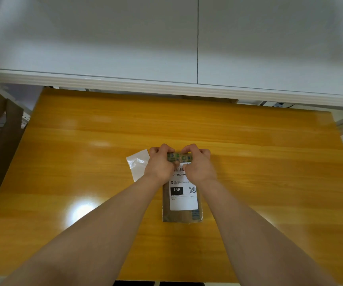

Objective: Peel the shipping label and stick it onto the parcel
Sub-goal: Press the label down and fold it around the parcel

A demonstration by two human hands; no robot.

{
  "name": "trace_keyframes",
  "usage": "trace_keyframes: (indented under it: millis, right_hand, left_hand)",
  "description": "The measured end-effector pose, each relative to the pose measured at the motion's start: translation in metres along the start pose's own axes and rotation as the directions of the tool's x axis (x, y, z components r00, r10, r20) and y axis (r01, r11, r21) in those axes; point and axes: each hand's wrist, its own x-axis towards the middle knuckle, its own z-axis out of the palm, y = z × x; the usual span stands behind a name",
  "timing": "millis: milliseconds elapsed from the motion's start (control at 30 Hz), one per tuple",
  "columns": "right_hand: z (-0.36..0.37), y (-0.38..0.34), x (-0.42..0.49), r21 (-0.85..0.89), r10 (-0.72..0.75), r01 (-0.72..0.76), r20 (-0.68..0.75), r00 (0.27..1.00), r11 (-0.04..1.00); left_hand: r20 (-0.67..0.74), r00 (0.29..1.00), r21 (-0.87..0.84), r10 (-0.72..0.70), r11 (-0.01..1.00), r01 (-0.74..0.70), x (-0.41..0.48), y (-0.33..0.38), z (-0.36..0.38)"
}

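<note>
the job looks nearly done. the label [184, 201] already lies flat on the brown parcel [182, 217], print side up, with its near edge and both side edges down and no lifted corner that i can see. a shiny white backing sheet [138, 165] lies bare on the yellow table [84, 141], at about 9 o'clock from the hands and just beside them, so the peeling seems finished. what is left, i judge, is pressing down the far end of the label, which the hands cover, and then letting go.

the parcel lies lengthwise at the middle of the table, running from the hands toward 6 o'clock. the left hand [160, 162] and right hand [197, 164] sit side by side at its 12 o'clock end, fingers curled over that far edge and holding it. a green patterned strip [180, 156] shows between them. the label's top, with a barcode, runs in under both hands. whether the thumbs press the label itself or only the parcel i cannot tell.
</note>
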Motion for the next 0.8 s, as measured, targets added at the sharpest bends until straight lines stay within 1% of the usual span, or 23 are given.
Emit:
trace_keyframes:
  millis: [133, 267, 333, 433, 500, 633, 733, 800]
  right_hand:
    - [-0.001, -0.004, 0.003, 0.013, 0.042, -0.041, -0.041, 0.998, 0.999]
    - [-0.004, -0.006, 0.005, 0.037, 0.044, -0.043, -0.027, 0.999, 0.998]
    - [-0.009, -0.002, 0.007, 0.098, 0.005, -0.006, 0.004, 1.000, 0.995]
    - [-0.018, 0.008, 0.007, 0.199, -0.051, 0.038, 0.061, 0.997, 0.979]
    - [-0.024, 0.017, 0.003, 0.212, -0.080, 0.058, 0.095, 0.992, 0.976]
    - [-0.034, 0.030, -0.004, 0.133, -0.095, 0.066, 0.226, 0.970, 0.989]
    - [-0.036, 0.031, -0.011, 0.060, -0.104, 0.090, 0.326, 0.939, 0.994]
    - [-0.034, 0.030, -0.016, 0.046, -0.113, 0.103, 0.353, 0.929, 0.994]
  left_hand:
    - [0.021, 1.000, 0.005, -0.007, 1.000, 0.007, 0.001, 0.001, -0.003]
    - [0.032, 0.999, 0.049, -0.014, 0.999, 0.013, 0.000, 0.002, -0.005]
    - [0.045, 0.999, 0.123, -0.022, 0.992, 0.016, -0.001, 0.004, -0.006]
    - [0.037, 0.999, 0.276, -0.007, 0.961, -0.004, -0.006, 0.007, -0.006]
    - [0.065, 0.997, 0.377, 0.030, 0.925, -0.052, -0.010, 0.009, -0.004]
    - [0.220, 0.967, 0.479, 0.126, 0.850, -0.220, -0.014, 0.011, -0.001]
    - [0.291, 0.948, 0.520, 0.129, 0.810, -0.270, -0.014, 0.011, 0.000]
    - [0.323, 0.937, 0.527, 0.133, 0.797, -0.295, -0.013, 0.010, 0.001]
